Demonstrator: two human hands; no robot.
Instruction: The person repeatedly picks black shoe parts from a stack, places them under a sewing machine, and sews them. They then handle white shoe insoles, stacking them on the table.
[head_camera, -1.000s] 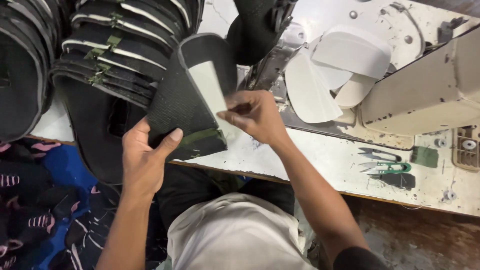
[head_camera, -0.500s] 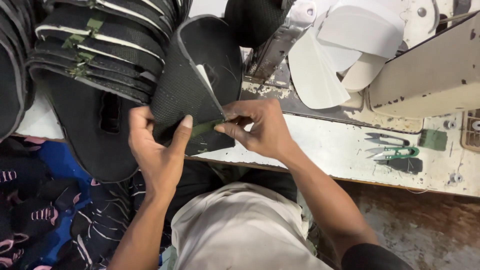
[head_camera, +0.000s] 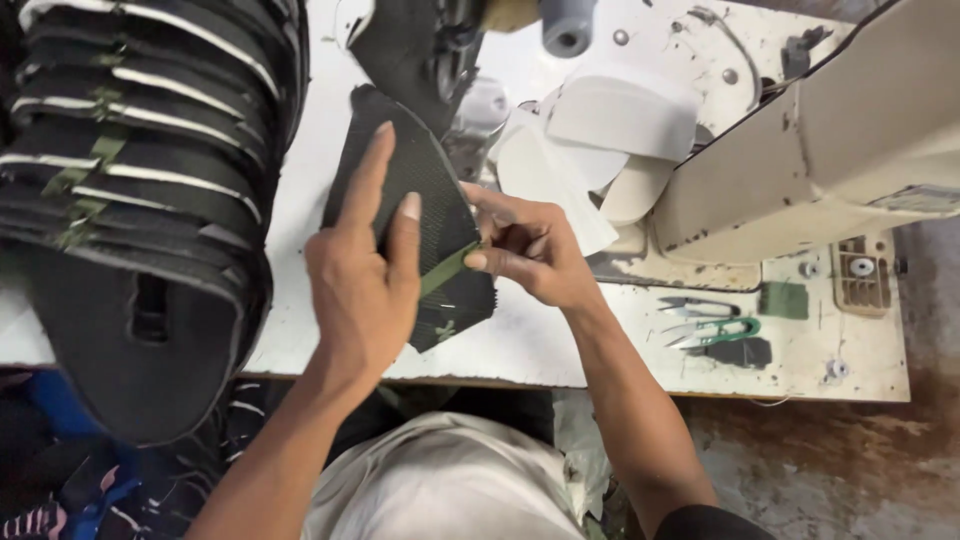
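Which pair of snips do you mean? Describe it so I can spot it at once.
Start at the cream sewing machine on the right of the white table. Below its body, near the table's front edge, lie the snips. Their green handle sets them apart from the plain metal tool just above and the dark patch beside them.

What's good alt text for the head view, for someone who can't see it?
Left hand and right hand hold a black fabric piece with an olive strap at a white worktable, beside a sewing machine; stacked black pieces at left.

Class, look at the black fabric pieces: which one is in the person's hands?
The single black piece held by both hands, left hand flat on it; the others lie stacked at left.
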